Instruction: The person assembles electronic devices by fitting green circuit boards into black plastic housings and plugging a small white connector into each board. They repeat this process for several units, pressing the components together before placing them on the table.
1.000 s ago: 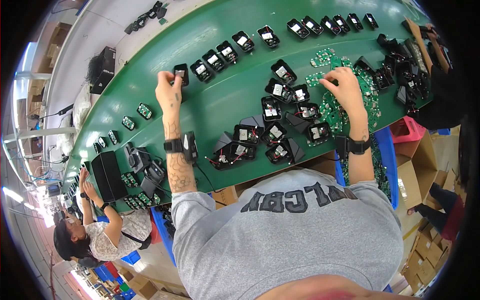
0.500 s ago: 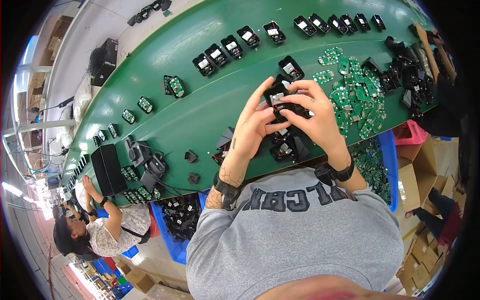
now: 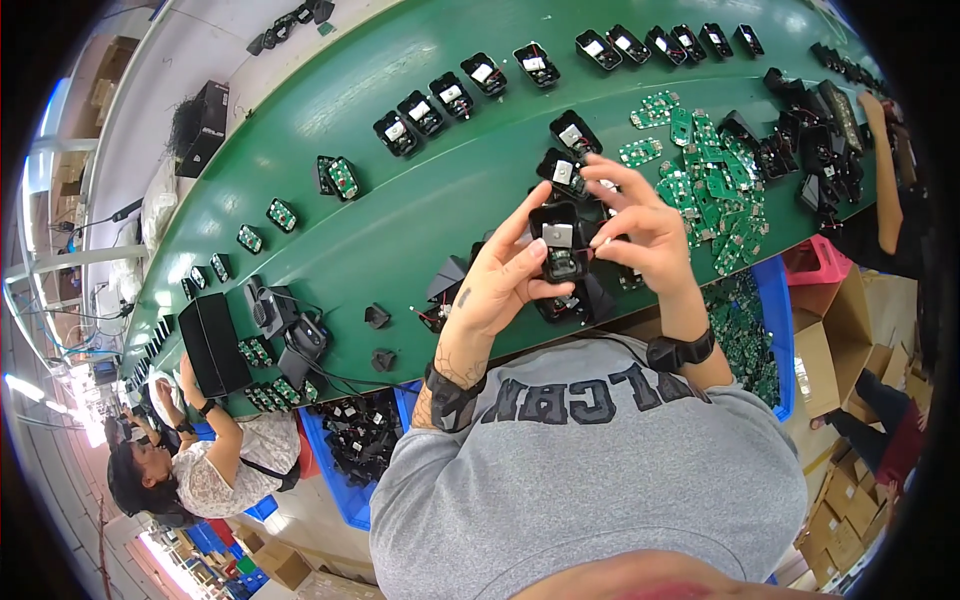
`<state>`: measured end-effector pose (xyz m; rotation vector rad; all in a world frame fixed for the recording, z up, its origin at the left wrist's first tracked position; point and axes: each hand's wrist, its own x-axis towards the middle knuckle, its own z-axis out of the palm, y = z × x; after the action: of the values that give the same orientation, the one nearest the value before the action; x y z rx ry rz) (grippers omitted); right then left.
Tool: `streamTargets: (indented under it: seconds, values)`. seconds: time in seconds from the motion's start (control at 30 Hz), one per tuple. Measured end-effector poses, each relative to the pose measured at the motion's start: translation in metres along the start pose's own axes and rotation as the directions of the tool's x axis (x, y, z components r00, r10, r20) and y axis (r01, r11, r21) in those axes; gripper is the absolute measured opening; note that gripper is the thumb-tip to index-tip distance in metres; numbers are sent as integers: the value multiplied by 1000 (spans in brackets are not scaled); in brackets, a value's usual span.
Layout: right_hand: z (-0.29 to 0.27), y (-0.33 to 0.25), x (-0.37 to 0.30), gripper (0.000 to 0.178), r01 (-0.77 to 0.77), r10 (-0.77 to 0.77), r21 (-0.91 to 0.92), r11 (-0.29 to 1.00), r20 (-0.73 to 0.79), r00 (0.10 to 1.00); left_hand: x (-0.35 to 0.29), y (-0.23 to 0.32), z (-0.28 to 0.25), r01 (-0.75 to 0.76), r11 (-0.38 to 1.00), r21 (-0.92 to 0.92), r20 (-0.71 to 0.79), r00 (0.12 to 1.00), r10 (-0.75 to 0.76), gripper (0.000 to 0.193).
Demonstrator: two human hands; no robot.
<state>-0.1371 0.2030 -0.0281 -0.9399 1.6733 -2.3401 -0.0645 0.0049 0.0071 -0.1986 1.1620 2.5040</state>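
Note:
My left hand (image 3: 500,272) grips a small black plastic housing (image 3: 552,216) between thumb and fingers, tilted so that its open side shows. Inside the housing are a pale rectangular block (image 3: 557,236) and, below it, a small green circuit board (image 3: 562,262). Just off the housing's right side, my right hand (image 3: 645,228) has thumb and fingertip pinched together; what lies between them is too small to make out. Beyond the hands, two similar open housings stand on the green table, one (image 3: 573,132) behind the other (image 3: 562,172).
A heap of green circuit boards (image 3: 715,190) lies to the right, black parts (image 3: 815,150) beyond it. Filled housings (image 3: 483,74) line the far side. Blue bins (image 3: 785,340) stand below the table edge. A co-worker (image 3: 225,440) sits at left; another person's arm (image 3: 885,170) reaches in at right.
My right hand has drawn back to the right from the housing's face, uncovering its inside. The housing has come slightly lower and tilted more toward me.

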Motion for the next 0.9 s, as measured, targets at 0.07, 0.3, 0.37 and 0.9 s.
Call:
streamTargets:
  seconds: [0.07,0.3,0.37,0.9]
  values:
    - [-16,-2,3,13,-16,20,-83,996,41,999,0,-2,2,13,1000,12,16,1000,-13,62]
    - [-110,31,27,25,-45,56,-821,569,-16,998,5,-10,-10,-46,997,59,-50,998,49,59]
    - [-121,43,27,28,11,146,-930,366,69,987,8,-11,-12,-47,998,49,-46,998,49,59]
    - [-43,12,8,12,-407,405,34,913,-207,891,6,-8,5,-165,916,366,-197,948,249,58]
